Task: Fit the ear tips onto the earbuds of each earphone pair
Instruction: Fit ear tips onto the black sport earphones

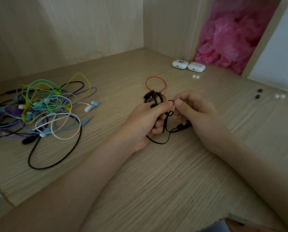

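Observation:
My left hand [145, 122] grips a black earphone [156, 99] with ear hooks and a red cord loop [155, 84], at the middle of the wooden desk [156, 173]. My right hand [192, 108] pinches a small black piece at the earbud's end, right against my left thumb; what the piece is cannot be told. The earphone's black cable [161, 141] hangs below both hands onto the desk. Two black ear tips [258, 93] and two white ear tips [280, 96] lie at the right. Another white pair of ear tips [195, 76] lies farther back.
A tangle of coloured wired earphones [39, 111] covers the left of the desk. Two white earbud cases [188, 65] stand at the back by a pink plastic bag [232, 39]. Wooden walls close the back and left.

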Demonstrator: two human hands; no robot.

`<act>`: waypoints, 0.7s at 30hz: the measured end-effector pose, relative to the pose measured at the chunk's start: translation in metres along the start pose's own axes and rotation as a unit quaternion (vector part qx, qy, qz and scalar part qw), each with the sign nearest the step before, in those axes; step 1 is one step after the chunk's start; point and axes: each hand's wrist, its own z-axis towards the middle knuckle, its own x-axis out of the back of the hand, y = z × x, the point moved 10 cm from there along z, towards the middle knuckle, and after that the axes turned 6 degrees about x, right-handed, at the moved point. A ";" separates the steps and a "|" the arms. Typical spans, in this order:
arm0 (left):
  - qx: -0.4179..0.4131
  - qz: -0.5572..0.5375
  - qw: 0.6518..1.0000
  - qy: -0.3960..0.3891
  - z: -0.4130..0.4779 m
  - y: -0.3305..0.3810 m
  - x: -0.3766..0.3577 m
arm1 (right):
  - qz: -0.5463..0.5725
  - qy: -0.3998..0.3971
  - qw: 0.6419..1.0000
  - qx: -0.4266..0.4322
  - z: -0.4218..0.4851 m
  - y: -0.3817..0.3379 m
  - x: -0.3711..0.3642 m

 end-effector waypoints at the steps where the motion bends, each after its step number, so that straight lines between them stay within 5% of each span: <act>1: -0.001 0.004 1.000 0.001 0.000 0.000 0.000 | 0.002 0.002 1.000 0.000 0.000 0.000 0.000; 21: 0.022 -0.034 0.999 -0.004 -0.001 -0.003 -0.002 | -0.012 0.021 0.999 0.027 0.001 -0.004 0.006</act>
